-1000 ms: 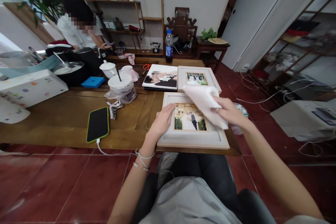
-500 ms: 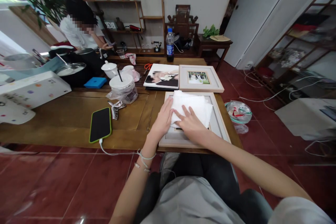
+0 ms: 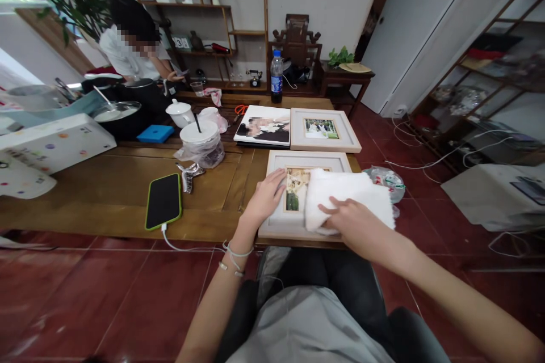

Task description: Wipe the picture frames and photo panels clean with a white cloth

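Note:
A white picture frame (image 3: 279, 222) with a photo in it lies flat at the near edge of the low wooden table (image 3: 114, 193). My left hand (image 3: 266, 199) rests flat on the frame's left side, fingers spread, holding it still. My right hand (image 3: 355, 226) presses a folded white cloth (image 3: 347, 198) onto the right half of the frame, fingers stretched over the cloth. The cloth hides most of the photo and the frame's right edge.
A second white frame (image 3: 324, 129) and a photo book (image 3: 264, 125) lie just behind. A green-cased phone (image 3: 163, 202) on a cable, a hair clip (image 3: 189, 173), a lidded cup in a bag (image 3: 199, 142) and pots stand left. Another person (image 3: 131, 48) sits at the far side.
My right hand brought the cloth down onto the frame, then slid it from the centre to the frame's right side. My left hand stayed on the left edge.

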### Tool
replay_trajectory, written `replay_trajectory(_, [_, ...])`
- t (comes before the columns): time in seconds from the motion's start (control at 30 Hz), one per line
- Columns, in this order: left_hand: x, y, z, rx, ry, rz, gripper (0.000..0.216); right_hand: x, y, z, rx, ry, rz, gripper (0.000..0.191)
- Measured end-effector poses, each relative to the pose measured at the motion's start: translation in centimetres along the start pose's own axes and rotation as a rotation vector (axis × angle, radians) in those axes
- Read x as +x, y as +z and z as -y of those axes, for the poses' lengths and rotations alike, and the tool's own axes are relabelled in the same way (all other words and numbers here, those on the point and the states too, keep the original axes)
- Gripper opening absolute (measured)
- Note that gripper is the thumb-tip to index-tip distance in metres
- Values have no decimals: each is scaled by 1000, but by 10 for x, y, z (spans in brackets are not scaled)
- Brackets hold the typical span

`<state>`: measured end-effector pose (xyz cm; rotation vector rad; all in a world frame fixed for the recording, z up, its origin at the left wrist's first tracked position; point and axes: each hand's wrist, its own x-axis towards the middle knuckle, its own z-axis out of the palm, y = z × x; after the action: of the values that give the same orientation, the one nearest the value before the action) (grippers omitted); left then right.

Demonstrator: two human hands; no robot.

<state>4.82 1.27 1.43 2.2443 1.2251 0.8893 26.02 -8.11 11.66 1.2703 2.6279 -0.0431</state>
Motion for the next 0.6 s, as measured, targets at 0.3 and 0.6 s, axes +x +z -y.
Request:
replay_trajectory(0.3, [1, 0, 0, 29, -9, 9, 39, -31, -48, -106, 346, 308, -322, 47])
replay_trajectory(0.6, [2, 2, 4, 36, -2, 2, 38, 94, -9, -76, -187, 125, -740, 40])
